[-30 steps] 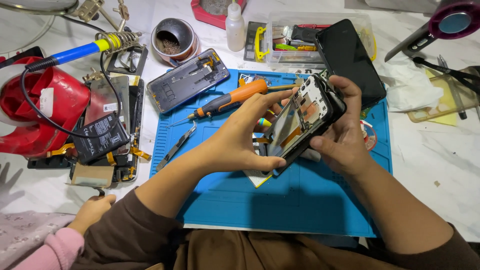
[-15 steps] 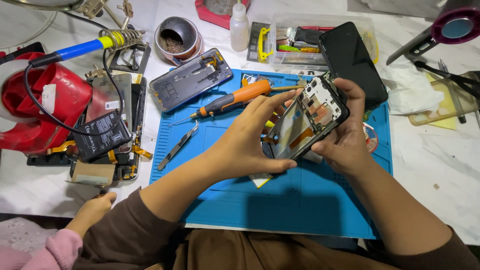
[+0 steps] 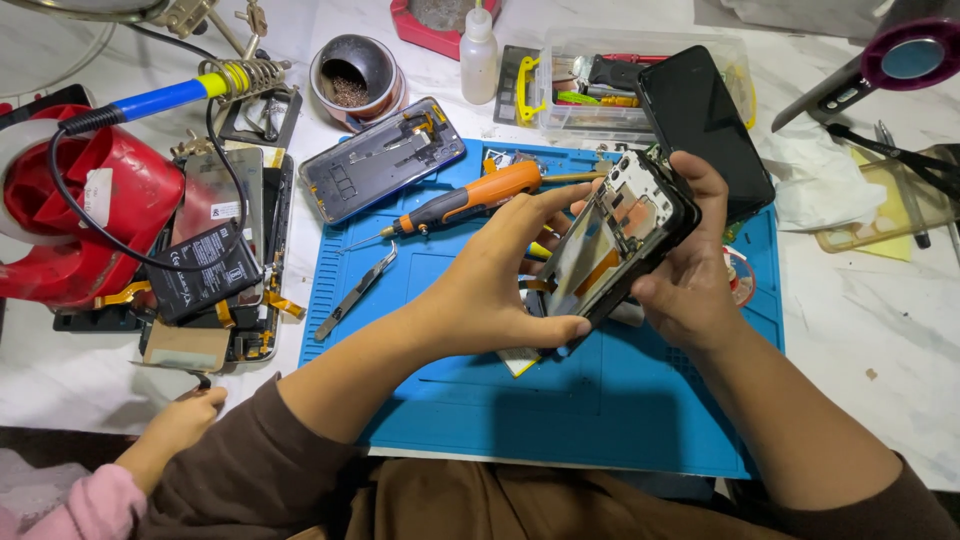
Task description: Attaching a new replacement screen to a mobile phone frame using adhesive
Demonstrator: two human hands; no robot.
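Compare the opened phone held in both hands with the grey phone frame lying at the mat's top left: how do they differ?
The opened black phone is held tilted above the blue mat between the left hand and right hand; the grey phone frame lies flat and untouched, half off the mat. The held one shows orange flex cable and white parts; the frame looks mostly bare. Both have their insides exposed.

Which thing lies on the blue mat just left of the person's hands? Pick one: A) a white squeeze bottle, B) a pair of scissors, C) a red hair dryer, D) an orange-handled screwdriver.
D: the orange-handled screwdriver lies on the blue mat, its handle end close to the left hand, which with the right hand holds the opened phone.
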